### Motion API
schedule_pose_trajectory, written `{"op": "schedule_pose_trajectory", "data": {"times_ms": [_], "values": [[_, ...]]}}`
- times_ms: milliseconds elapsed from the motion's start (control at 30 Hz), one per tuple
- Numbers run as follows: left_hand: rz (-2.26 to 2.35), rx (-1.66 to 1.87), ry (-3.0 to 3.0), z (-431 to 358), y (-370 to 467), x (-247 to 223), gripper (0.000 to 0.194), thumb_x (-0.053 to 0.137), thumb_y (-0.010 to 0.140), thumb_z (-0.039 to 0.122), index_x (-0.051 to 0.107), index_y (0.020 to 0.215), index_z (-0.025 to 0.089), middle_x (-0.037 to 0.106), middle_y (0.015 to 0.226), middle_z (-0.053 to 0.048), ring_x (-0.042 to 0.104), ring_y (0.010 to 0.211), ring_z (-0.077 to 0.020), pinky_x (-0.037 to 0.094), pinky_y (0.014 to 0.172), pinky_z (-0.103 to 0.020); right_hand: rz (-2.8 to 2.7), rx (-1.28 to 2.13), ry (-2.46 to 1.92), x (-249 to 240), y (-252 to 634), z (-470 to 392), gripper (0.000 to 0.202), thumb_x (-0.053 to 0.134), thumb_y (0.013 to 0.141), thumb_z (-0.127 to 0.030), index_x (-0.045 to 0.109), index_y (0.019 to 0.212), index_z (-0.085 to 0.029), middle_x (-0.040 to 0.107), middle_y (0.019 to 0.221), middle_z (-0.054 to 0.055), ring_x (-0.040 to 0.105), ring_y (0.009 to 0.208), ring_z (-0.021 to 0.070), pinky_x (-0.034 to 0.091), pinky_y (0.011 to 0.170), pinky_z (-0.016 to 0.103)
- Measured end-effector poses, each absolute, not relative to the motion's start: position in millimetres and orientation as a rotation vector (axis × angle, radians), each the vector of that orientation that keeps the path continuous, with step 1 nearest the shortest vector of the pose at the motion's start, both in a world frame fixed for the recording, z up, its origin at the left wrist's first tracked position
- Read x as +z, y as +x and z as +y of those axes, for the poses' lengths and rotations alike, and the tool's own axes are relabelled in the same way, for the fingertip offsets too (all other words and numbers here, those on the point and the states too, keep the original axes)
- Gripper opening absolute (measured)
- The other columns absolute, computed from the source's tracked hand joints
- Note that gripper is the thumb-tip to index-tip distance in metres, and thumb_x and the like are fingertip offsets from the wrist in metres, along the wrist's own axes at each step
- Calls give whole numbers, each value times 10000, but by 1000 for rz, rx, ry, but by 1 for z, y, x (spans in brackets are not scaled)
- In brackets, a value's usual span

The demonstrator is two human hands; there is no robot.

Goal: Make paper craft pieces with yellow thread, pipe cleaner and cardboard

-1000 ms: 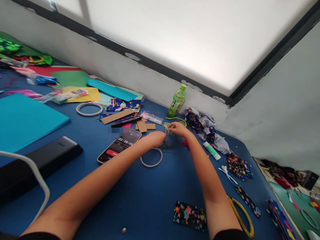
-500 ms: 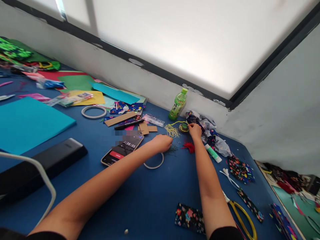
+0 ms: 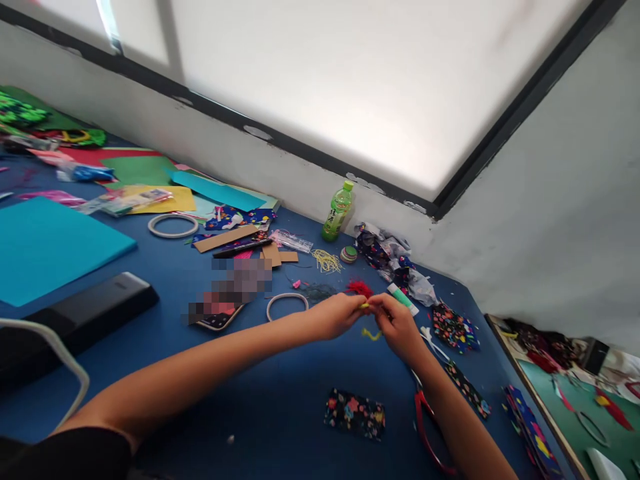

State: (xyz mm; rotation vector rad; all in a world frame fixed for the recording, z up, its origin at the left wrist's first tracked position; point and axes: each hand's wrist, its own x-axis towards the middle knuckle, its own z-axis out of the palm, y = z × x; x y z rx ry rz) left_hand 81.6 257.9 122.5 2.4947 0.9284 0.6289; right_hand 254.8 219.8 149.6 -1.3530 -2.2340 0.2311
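At the left of the working area, on the blue tabletop (image 3: 225, 413), we saw a white ring (image 3: 289, 295), just left of the left hand (image 3: 343, 315) and partly behind its wrist. This hand was closed, thumb and fingertips pinched on a yellow cord (image 3: 365, 306). We found the cord between the two hands: its short visible stretch ran roughly left to right, bridging the fingertips, with neither hand clearly nearer. A loose yellow end showed on the near side, trailing left from beneath the right hand — whether it hung or touched the table, we could not tell. Beyond the fingertips, on the far side, we noted a red thread bundle (image 3: 359, 288). The right hand (image 3: 397, 321) was curled, its thumb and fingertips gathered on the cord; the fingers hid how the two yellow parts joined. Just beyond that hand we observed a glue stick (image 3: 403, 300) and, farther right, a floral fabric piece (image 3: 454, 327).
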Motion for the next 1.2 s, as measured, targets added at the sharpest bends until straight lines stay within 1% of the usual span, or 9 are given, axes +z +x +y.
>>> {"op": "schedule_pose_trajectory", "data": {"times_ms": [133,267,400,533,733,900,967,1067,1200], "values": [[781,479,2554,231,93,127,355,392,941,458,631,917,197,683,716,-13,625,622,-149,340,494,-212,-2298,256,-1442,141,284,185,210,412,940,-298,610,908,-239,698,786,5,643,665,141,475,601,213],[841,392,2606,214,104,121,406,319,970,397,638,837,182,668,661,-45,625,591,-171,313,482,-236,-2311,137,-1549,125,311,169,221,428,931,-260,638,995,-240,740,881,39,691,758,173,474,655,234],[920,292,2648,197,106,109,329,374,952,382,649,908,207,680,670,-65,663,636,-217,365,517,-245,-2410,67,-1571,112,322,163,257,466,894,-191,672,1010,-291,751,931,34,701,842,165,467,686,210],[993,231,2665,187,100,101,330,341,963,372,638,957,230,698,718,-76,687,691,-244,399,541,-251,-2475,7,-1600,106,322,161,295,475,876,-179,686,1020,-326,756,878,23,698,808,149,447,632,186],[1097,189,2669,195,98,94,267,379,937,282,617,1056,254,710,762,-84,691,701,-260,431,560,-266,-2420,-144,-1742,107,339,165,329,447,885,-158,674,1082,-294,743,1007,43,697,871,168,449,638,200],[1127,205,2697,202,94,90,265,376,943,296,621,1032,250,720,780,-84,690,703,-258,430,571,-280,-2392,-219,-1824,109,345,169,308,461,893,-190,665,1091,-306,748,989,13,706,836,175,446,605,216],[1123,225,2714,206,92,89,256,386,942,281,631,1005,245,726,843,-83,688,759,-252,432,600,-285,-2391,-231,-1836,108,343,170,322,458,893,-180,655,1105,-321,747,991,-1,704,849,167,446,614,212],[1095,259,2750,213,89,87,236,419,928,226,654,941,225,721,928,-74,662,884,-227,431,714,-297,-2381,-251,-1863,108,340,170,316,456,892,-182,658,1089,-326,749,983,-7,704,835,161,440,604,210],[1068,304,2797,221,83,84,236,430,920,203,665,913,217,715,928,-60,622,928,-206,389,819,-319,-2372,-273,-1899,109,341,173,283,475,887,-204,670,1045,-335,753,949,-9,703,807,166,428,580,212]]}}
